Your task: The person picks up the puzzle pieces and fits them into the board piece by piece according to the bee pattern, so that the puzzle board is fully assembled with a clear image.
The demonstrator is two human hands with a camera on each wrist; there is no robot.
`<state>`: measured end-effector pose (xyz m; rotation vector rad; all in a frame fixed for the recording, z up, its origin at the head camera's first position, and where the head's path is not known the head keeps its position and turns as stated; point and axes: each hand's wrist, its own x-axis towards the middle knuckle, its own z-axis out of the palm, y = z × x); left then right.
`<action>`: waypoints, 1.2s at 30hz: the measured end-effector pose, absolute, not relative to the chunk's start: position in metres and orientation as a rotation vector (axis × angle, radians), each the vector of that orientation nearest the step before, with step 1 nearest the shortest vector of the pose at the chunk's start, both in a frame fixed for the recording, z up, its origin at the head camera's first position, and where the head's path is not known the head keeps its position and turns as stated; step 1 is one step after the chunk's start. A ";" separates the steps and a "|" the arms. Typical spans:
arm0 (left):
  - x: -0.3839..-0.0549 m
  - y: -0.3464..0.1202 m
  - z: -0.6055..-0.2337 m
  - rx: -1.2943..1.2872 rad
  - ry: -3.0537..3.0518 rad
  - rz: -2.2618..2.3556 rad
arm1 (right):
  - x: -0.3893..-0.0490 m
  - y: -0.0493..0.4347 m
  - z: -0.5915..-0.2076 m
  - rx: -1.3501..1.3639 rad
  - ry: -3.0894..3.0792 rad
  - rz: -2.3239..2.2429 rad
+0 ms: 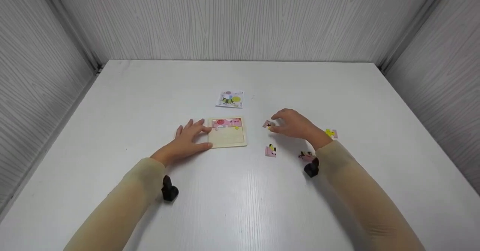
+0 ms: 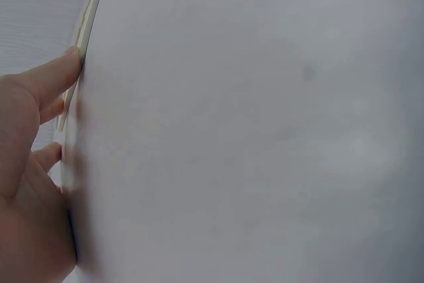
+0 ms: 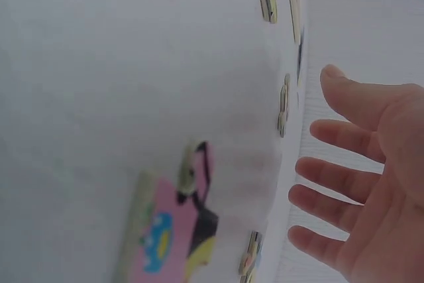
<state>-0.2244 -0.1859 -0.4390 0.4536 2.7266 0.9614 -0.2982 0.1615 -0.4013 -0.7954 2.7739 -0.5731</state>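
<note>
A shallow wooden puzzle tray (image 1: 227,140) lies mid-table, with joined pink pieces (image 1: 227,122) along its far side. My left hand (image 1: 185,142) rests at the tray's left edge, thumb at the near corner and index finger on the side, other fingers spread. In the left wrist view, the thumb (image 2: 59,74) touches the tray's rim. My right hand (image 1: 294,124) hovers beside a small pink and black puzzle piece (image 1: 267,124), thumb and index finger apart around it. The right wrist view shows that hand's fingers (image 3: 338,180) spread and holding nothing.
Another piece (image 1: 270,151) lies nearer me, right of the tray. A pink and black piece (image 1: 306,155) sits by the right wrist, and a yellow and pink one (image 1: 331,133) is beyond the forearm. A square picture card (image 1: 230,99) with a bee lies behind the tray.
</note>
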 end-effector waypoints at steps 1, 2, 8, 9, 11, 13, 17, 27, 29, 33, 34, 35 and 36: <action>-0.224 -0.186 -0.439 0.455 2.728 0.963 | -0.297 0.161 -0.401 -0.795 2.790 -0.537; -0.224 -0.186 -0.439 0.452 2.729 0.964 | -0.297 0.160 -0.402 -0.789 2.805 -0.494; -0.223 -0.185 -0.439 0.460 2.726 0.972 | -0.294 0.157 -0.404 -0.709 2.870 -0.364; -0.223 -0.185 -0.439 0.459 2.726 0.972 | -0.294 0.157 -0.404 -0.706 2.878 -0.363; -0.223 -0.185 -0.439 0.458 2.727 0.970 | -0.293 0.156 -0.405 -0.710 2.894 -0.345; -0.224 -0.185 -0.439 0.458 2.728 0.964 | -0.293 0.154 -0.406 -0.706 2.901 -0.332; -0.224 -0.185 -0.439 0.460 2.730 0.953 | -0.292 0.150 -0.408 -0.671 2.910 -0.315; -0.223 -0.183 -0.438 0.450 2.743 0.941 | -0.292 0.150 -0.412 -0.733 2.941 -0.363; -0.223 -0.183 -0.438 0.440 2.739 0.937 | -0.292 0.149 -0.412 -0.750 2.938 -0.375; -0.224 -0.183 -0.438 0.426 2.736 0.933 | -0.292 0.147 -0.411 -0.785 2.917 -0.415; -0.225 -0.183 -0.439 0.423 2.734 0.934 | -0.292 0.147 -0.411 -0.788 2.909 -0.428; -0.225 -0.183 -0.439 0.422 2.732 0.938 | -0.292 0.146 -0.411 -0.790 2.903 -0.441; -0.225 -0.183 -0.439 0.425 2.731 0.942 | -0.292 0.145 -0.411 -0.786 2.897 -0.453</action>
